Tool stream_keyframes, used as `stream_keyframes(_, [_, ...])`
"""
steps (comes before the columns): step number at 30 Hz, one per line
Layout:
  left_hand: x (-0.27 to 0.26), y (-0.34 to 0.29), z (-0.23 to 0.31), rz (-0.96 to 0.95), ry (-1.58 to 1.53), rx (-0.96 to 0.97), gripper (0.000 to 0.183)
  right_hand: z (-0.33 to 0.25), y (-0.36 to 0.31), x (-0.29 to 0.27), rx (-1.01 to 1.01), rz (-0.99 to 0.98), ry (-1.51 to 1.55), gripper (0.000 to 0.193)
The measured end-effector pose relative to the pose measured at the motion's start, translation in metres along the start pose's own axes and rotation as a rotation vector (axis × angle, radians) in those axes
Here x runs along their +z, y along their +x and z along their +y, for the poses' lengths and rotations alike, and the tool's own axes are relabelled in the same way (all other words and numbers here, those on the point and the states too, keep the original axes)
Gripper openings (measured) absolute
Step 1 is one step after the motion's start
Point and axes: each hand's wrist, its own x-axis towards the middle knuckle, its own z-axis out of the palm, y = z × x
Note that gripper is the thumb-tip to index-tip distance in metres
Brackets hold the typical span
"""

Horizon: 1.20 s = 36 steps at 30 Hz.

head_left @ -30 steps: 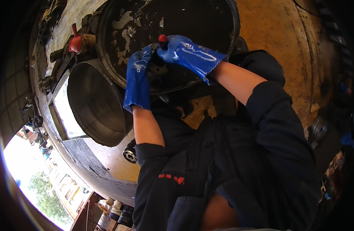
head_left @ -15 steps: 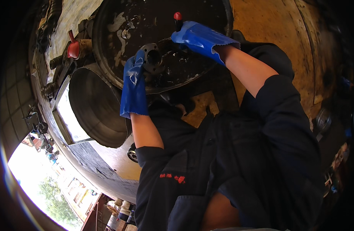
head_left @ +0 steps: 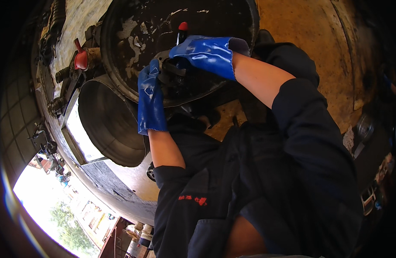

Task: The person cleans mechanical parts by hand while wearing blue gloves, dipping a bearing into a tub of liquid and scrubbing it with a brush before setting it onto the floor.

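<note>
My left hand, in a blue rubber glove, grips a dark metal flanged part at its left side. This part is held over a wide, round black pan with wet-looking, pale-streaked insides. Closed round a tool with a red-tipped dark handle, my gloved right hand is right at the part's upper side. The handle end stands up beyond the glove. My right glove covers much of the flange, and the tool's working end cannot be made out clearly.
Left of the pan stands a large open metal drum lying near a pale-lit opening. A red funnel-like piece sits at the pan's upper left. Worn brownish flooring stretches to the right, with a metal cup-like object beyond my right arm.
My right hand has come down and left with the red-tipped tool, onto the metal part. The part now sits tilted and partly covered; my left hand keeps its hold.
</note>
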Motion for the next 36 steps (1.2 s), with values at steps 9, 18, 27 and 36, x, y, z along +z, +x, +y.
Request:
stream_keyframes(9, [0.004,0.012,-0.002,-0.075,0.015,0.006,0.052,0.015,0.034,0.029,-0.063,-0.030,-0.529,0.030])
stream_keyframes(18, [0.003,0.012,-0.013,0.039,-0.008,0.066,0.057,0.040,0.002,0.025,-0.068,0.174,0.137,0.030])
stream_keyframes(27, [-0.005,0.002,0.000,-0.022,0.078,-0.014,0.054,-0.015,0.033,0.028,0.112,-0.166,-0.489,0.045])
stream_keyframes(36, [-0.002,-0.005,0.007,0.001,-0.007,0.038,0.053,-0.012,0.003,0.016,-0.148,-0.321,-0.627,0.059])
